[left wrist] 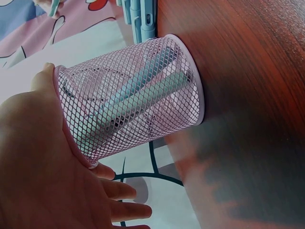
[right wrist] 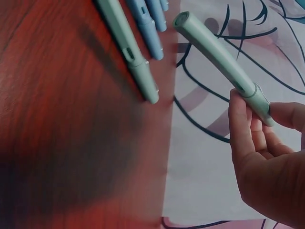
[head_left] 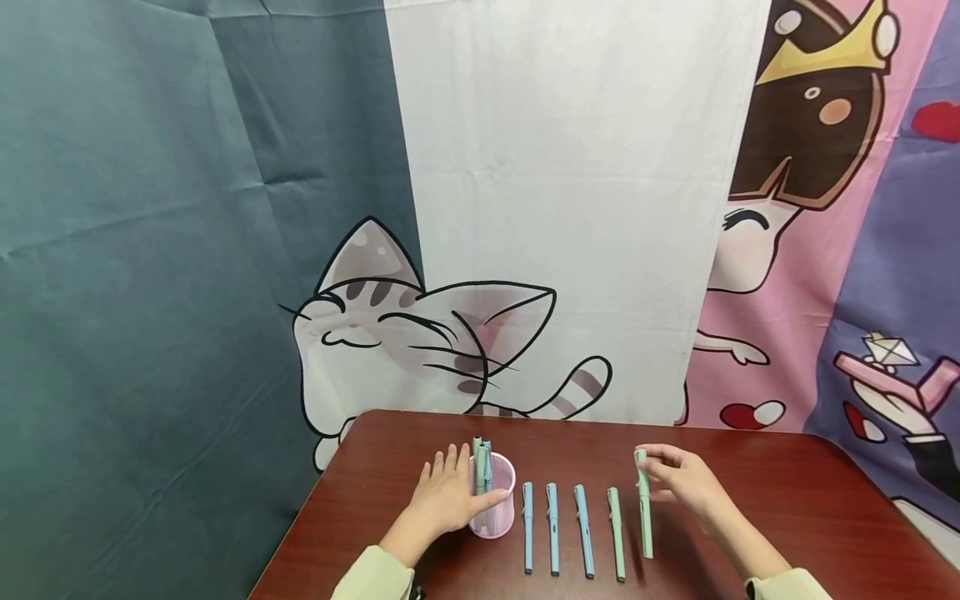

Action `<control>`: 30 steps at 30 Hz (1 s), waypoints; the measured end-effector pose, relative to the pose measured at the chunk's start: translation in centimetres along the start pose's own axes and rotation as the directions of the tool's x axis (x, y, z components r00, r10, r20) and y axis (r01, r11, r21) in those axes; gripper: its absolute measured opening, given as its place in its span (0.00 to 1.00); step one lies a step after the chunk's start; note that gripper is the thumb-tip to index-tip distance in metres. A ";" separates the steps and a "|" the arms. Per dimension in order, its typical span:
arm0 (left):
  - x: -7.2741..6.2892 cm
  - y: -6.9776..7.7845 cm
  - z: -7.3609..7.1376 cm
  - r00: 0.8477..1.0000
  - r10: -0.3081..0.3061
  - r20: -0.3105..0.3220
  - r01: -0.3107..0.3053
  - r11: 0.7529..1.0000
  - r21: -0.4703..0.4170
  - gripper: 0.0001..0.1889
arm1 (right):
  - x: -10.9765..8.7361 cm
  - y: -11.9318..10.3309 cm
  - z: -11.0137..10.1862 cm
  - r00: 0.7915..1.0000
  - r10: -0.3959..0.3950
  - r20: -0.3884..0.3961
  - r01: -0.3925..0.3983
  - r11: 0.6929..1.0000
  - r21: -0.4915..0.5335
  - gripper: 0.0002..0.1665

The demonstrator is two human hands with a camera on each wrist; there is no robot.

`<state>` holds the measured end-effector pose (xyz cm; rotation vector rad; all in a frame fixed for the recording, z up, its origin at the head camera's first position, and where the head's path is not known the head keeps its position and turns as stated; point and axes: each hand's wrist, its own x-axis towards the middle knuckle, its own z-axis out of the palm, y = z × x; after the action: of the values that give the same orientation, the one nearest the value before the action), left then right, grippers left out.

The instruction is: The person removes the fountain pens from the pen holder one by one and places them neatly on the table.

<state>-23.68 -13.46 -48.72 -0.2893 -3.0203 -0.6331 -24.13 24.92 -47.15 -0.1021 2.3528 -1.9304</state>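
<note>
My right hand (head_left: 693, 483) pinches a light green pen (head_left: 645, 508) near its capped end, between thumb and fingers. In the right wrist view that pen (right wrist: 217, 57) is raised off the table and slants, its other end pointing away from the palm. My left hand (head_left: 447, 497) rests against the rim of a pink mesh pen cup (head_left: 504, 508), fingers stretched out and thumb across the near side. Inside the upright cup lean a green pen (head_left: 479, 467) and a blue pen (head_left: 488, 468), seen through the mesh (left wrist: 128, 95) in the left wrist view.
Between the hands, three blue pens (head_left: 528, 529) and a green pen (head_left: 617, 533) lie side by side on the dark red wooden table (head_left: 787, 508). Behind the table's far edge hangs a printed cloth (head_left: 562, 167) with a cartoon cat.
</note>
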 end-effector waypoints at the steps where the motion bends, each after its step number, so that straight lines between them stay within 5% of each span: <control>1: 0.0 0.0 0.0 1.000 -0.001 0.001 0.001 1.000 -0.001 0.60 | 0.0 0.2 -0.1 1.000 0.005 0.005 -0.005 1.000 -0.004 0.27; 30: -0.1 0.2 -0.2 1.000 -0.008 0.013 0.008 1.000 0.015 0.60 | 0.0 4.8 -2.2 0.991 0.113 0.074 -0.112 0.994 -0.010 0.29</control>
<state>-23.53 -13.40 -48.52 -0.2817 -3.0390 -0.6120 -24.32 27.96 -51.39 -0.0396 2.2653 -1.8362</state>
